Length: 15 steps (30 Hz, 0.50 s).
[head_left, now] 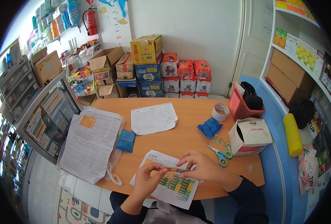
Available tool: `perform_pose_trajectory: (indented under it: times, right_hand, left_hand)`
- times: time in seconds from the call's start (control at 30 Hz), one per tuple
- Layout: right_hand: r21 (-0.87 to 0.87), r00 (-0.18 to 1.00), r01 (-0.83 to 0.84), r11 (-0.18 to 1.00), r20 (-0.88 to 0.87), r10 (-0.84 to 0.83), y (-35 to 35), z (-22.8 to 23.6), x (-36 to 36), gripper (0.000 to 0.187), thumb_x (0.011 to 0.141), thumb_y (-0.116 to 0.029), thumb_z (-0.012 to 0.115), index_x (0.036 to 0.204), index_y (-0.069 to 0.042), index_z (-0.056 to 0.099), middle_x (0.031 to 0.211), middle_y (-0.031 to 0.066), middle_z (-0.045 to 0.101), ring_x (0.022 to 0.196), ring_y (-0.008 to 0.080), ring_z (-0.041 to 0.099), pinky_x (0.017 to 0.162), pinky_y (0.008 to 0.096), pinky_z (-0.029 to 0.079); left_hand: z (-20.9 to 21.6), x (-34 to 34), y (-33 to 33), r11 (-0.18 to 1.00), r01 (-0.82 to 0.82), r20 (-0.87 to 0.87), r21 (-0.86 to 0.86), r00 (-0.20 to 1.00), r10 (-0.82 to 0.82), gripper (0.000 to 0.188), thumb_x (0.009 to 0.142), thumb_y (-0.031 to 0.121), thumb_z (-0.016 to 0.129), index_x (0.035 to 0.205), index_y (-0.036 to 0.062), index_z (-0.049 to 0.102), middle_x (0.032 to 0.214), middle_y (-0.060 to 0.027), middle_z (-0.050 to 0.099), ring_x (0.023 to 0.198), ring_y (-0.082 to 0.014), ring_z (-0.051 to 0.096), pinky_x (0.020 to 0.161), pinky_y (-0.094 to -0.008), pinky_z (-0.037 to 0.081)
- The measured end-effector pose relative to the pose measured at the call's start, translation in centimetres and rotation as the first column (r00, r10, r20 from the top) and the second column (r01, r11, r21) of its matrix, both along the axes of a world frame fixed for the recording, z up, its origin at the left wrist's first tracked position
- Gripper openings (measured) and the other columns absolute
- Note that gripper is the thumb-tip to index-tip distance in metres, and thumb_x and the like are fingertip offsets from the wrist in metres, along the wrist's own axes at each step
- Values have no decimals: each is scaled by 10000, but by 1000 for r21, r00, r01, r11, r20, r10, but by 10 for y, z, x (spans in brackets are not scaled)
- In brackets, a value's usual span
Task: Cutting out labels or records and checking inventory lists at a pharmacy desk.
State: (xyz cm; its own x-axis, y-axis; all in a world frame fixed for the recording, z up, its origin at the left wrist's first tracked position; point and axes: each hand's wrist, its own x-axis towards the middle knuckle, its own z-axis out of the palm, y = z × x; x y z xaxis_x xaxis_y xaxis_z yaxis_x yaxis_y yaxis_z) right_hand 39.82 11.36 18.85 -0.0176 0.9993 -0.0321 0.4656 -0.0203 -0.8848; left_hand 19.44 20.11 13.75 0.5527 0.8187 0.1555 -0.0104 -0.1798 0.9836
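My left hand (149, 182) and my right hand (199, 166) are close together above a printed sheet (184, 202) at the table's near edge. Both have thumb and fingers pinched, with a thin piece between them too small to name. Orange labels and rows of small green and yellow pieces cover part of the sheet under my fingers. To the right of my right hand lie scissors (222, 158) with blue-green handles and several small green pieces (227, 146). A crumpled blue packet (210, 127) rests behind them.
Farther back on the table (195, 108) are a tape roll (220, 112), a white box (250, 136), a red basket (237, 104) and a printed paper (154, 118). At left lie stacked papers (92, 145) and a flat blue packet (126, 141). Cartons (147, 71) stand beyond.
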Motion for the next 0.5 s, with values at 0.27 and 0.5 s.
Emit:
perform_pose_trajectory:
  times: [0.27, 0.5]
  right_hand:
    - [-100, 978, 171, 980, -102, -182, -35, -5, 17, 203, 794, -138, 748, 925, -1, 674, 844, 72, 661, 764, 109, 611, 657, 253, 500]
    - [-156, 854, 303, 940, -394, -340, -52, -27, 10, 146, 841, -67, 702, 944, 31, 668, 854, 51, 670, 792, 90, 617, 689, 233, 505]
  left_hand:
    - [-2, -8, 13, 977, 108, 110, -186, 990, -88, 84, 849, 45, 700, 908, 4, 658, 860, -53, 682, 798, -89, 615, 736, -217, 481]
    - [-10, -5, 6, 951, 141, 177, -275, 980, -95, 72, 852, 24, 689, 903, 10, 641, 859, -53, 680, 805, -96, 624, 736, -221, 491]
